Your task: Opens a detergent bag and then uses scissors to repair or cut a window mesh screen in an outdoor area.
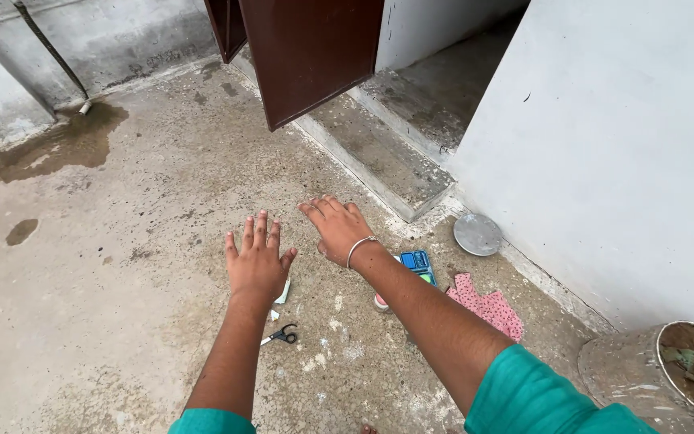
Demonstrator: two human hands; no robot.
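Both hands are reaching out over a rough concrete floor (122,305), palms down and holding nothing. The left hand (257,261) is spreading flat with its fingers together and thumb out to the side; the right hand (337,227) is stretching a little further ahead, fingers loose and released, with a thin silver bangle (358,249) sitting on its wrist. Teal sleeves are showing at both upper arms.

Just below the left hand, partly hidden by its wrist, a small whitish-green scrap (284,292) is lying on the floor — whether it is paper or something else cannot be told. A pair of small black-handled scissors (281,336) is lying just beside the left forearm, nearer the person than the hand itself. Behind the right wrist, on its outer side, a small blue box-like thing (417,263) is resting on the floor, and a pink-and-white end of some object (380,302) is peeking out from under the right forearm. Further out to the right of that arm, a pink patterned piece of cloth (487,307) is lying flat, and beyond it a round grey metal lid (477,234) is sitting near the white wall (604,161).

Ahead of the right hand a concrete doorstep (379,157) is rising, with a dark brown door (311,52) standing open above it — a dirty bucket (668,370) is standing well to the right of the right arm
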